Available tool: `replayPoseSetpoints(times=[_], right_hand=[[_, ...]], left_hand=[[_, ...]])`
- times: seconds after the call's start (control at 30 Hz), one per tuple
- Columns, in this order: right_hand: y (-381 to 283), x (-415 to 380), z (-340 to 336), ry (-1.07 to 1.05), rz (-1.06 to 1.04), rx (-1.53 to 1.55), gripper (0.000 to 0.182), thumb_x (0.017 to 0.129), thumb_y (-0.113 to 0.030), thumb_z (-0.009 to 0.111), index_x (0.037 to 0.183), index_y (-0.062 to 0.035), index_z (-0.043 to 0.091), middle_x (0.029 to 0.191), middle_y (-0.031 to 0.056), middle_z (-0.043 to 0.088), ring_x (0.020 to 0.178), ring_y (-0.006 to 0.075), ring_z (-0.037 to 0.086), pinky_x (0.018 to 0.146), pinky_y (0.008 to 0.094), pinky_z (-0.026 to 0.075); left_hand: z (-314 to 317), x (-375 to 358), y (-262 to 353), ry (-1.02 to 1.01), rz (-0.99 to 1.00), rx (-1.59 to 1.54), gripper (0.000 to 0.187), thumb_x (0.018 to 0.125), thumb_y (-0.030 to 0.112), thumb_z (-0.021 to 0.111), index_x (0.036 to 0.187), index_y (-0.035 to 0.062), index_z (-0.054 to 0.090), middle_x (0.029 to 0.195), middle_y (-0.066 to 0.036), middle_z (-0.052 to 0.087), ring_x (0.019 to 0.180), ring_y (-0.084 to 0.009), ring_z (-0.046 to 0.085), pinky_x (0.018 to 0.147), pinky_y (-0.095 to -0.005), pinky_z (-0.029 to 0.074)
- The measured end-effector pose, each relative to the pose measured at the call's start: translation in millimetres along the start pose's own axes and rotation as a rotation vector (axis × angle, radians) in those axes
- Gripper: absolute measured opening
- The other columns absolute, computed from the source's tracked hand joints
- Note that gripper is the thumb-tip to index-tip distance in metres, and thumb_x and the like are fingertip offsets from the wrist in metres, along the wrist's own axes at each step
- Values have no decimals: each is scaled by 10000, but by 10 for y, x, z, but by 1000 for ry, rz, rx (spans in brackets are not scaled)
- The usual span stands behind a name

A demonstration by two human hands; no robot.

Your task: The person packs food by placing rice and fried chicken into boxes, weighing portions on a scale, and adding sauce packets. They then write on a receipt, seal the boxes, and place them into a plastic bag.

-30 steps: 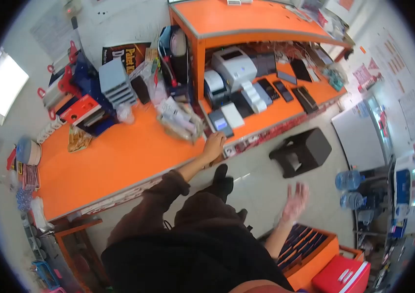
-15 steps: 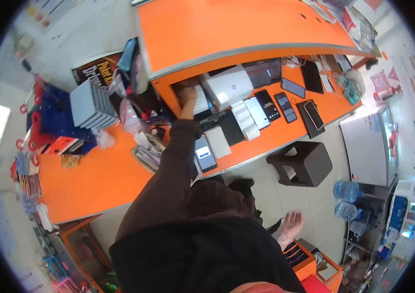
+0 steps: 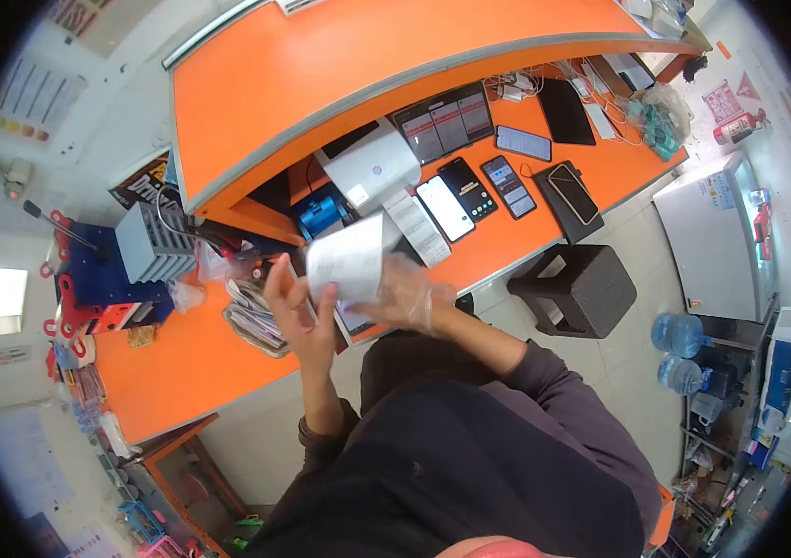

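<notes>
A curled sheet of white printed paper (image 3: 347,259) is held up over the front of the orange desk. My right hand (image 3: 406,293), smeared by motion, closes on its right side, and something clear and crinkled shows at that wrist. At the sheet's left edge is my left hand (image 3: 300,312), its fingers spread and thumb raised. Beneath the hands lies a phone (image 3: 354,321), partly covered. Just behind the paper, a long printed slip (image 3: 420,228) lies beside a lit white-screen phone (image 3: 445,206). A blue device (image 3: 323,214) stands in the shelf opening.
A white printer (image 3: 372,167) and a dark tablet (image 3: 446,126) stand under the raised orange counter (image 3: 395,46). More phones (image 3: 509,186) lie rightward. Bundled papers (image 3: 256,316) sit left on the desk (image 3: 172,372). A dark stool (image 3: 577,290) stands on the floor.
My left hand has come out of the shelf opening toward me. My right hand has risen from low right to the desk front, and the white paper is now between the hands.
</notes>
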State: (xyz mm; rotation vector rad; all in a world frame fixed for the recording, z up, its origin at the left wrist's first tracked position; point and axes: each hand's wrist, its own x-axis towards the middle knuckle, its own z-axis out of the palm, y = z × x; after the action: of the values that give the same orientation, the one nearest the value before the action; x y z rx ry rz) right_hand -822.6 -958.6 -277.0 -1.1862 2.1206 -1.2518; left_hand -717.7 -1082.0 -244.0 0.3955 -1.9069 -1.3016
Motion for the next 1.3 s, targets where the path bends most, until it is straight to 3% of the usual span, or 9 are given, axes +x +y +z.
replayPoseSetpoints(times=[0.23,0.3,0.4,0.53,0.6,0.7,0.9,1.03,1.3], right_hand=[[451,-751,-221,-227,-591,-111,206,814,-263,632,908,-82,657,945,77,631,939,251,607,931,497,389],[487,-809,-502,-732,-317,-671,204,800,-180,612,1003,-168,637,1027,55,627,1035,232,567,1047,486,308],[1653,-1267,-526,-340,-15,-1034,166,785,-136,615,948,-154,639,957,104,646,918,252,614,962,506,379],[1007,-1132,-1438,-474,229,-476,253,793,-175,672,997,-32,625,929,169,648,914,289,635,865,453,461],[975,-1114,-1505,-387,165,-109,311,810,-185,681,1054,-6,605,955,162,651,933,278,634,859,417,471],[987,-1080,-1394,-215,242,708,376,867,-148,652,1200,-3,557,1052,108,650,959,203,629,849,352,489],[713,-982,-1538,416,263,1251,301,876,-54,619,1173,-27,571,1096,97,635,999,178,615,854,326,503],[542,-1007,-1512,347,370,1310,313,880,-17,586,1190,-6,548,1128,100,617,1034,177,595,871,316,491],[543,-972,-1536,465,152,1260,284,878,-5,587,1158,-25,551,1100,73,601,1001,151,573,874,308,469]], left_hand=[[323,626,-1062,-334,-455,-193,552,927,276,586,1350,12,349,1094,-188,629,1032,-269,600,921,-360,434],[325,548,-2378,-392,-184,471,608,953,410,491,1382,8,335,1263,-278,514,1199,-406,475,1037,-453,335],[384,279,-3286,-348,-231,1115,673,962,509,378,1409,9,322,1401,-299,360,1313,-506,278,1110,-510,191],[285,228,-3529,-362,-162,971,667,971,523,326,1420,30,329,1443,-232,345,1347,-476,253,1127,-492,172],[756,257,-1918,-549,-376,220,640,982,520,310,1407,46,378,1434,-183,384,1352,-350,313,1108,-438,220],[1371,-596,-1466,-553,-440,-500,640,977,560,302,1309,55,512,1292,-48,531,1135,-203,516,990,-347,347],[1523,-833,-415,-791,-305,-303,610,715,114,789,1260,39,525,1363,-102,457,1252,-210,422,1016,-380,358],[1735,-792,23,-298,-199,-297,652,740,176,762,1317,78,473,1449,-107,358,1307,-259,384,1099,-444,265],[1554,-914,-37,-297,-25,-102,363,754,156,739,1071,4,649,1177,-132,604,1204,-250,477,1045,-405,277]])
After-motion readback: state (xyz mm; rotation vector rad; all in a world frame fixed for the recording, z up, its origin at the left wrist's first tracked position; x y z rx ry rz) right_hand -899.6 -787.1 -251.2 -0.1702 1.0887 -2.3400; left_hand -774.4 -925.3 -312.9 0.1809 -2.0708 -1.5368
